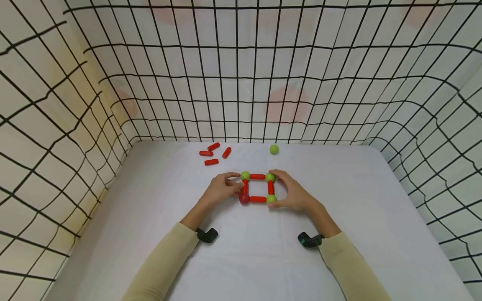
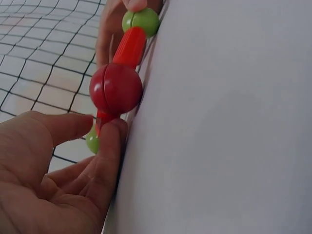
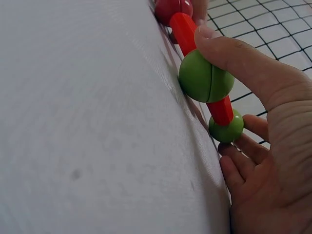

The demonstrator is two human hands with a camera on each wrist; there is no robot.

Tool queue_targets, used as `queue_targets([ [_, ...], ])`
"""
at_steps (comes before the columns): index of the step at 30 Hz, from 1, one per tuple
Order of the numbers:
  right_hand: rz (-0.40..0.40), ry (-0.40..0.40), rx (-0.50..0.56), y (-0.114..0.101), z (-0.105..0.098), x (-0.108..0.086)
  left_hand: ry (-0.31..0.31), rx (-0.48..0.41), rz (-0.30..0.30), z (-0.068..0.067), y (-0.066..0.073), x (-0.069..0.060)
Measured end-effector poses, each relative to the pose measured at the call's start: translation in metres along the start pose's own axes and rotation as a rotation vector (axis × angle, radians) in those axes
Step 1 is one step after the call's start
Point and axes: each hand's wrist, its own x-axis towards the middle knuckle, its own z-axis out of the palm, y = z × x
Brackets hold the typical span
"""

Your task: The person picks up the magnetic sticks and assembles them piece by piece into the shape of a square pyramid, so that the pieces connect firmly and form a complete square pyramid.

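Note:
A square of red rods with balls at its corners lies on the white surface. Three corners are green balls; the near left one is a red ball (image 1: 244, 198) (image 2: 117, 88). My left hand (image 1: 222, 188) (image 2: 63, 170) pinches the left red rod (image 1: 245, 186), with a fingertip by the far left green ball (image 1: 245, 175). On the other side, my right hand (image 1: 295, 194) (image 3: 273, 117) spans the right rod (image 1: 270, 187), its thumb on the near right green ball (image 1: 271, 199) (image 3: 206, 76) and fingers at the far right green ball (image 1: 270, 177) (image 3: 226, 126).
Several loose red rods (image 1: 211, 161) lie beyond the square to the left. A single green ball (image 1: 274, 149) sits near the back edge of the white surface (image 1: 256, 259). Black netting (image 1: 237, 77) stands along the back and both sides.

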Motion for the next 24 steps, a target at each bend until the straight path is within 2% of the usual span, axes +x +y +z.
queue_targets([
  [4, 0.018, 0.003, 0.005, 0.002, -0.001, 0.001, 0.051, 0.033, 0.057, -0.012, -0.006, 0.005],
  [10, 0.001, 0.011, -0.009, 0.002, -0.001, 0.002, 0.183, 0.146, 0.155, -0.036, -0.015, 0.011],
  [18, 0.014, 0.021, -0.003, 0.002, 0.0, 0.005, 0.304, 0.266, 0.144, -0.067, -0.023, 0.021],
  [24, 0.005, 0.023, 0.01, 0.004, 0.002, 0.006, 0.298, 0.338, 0.123, -0.083, -0.028, 0.028],
])
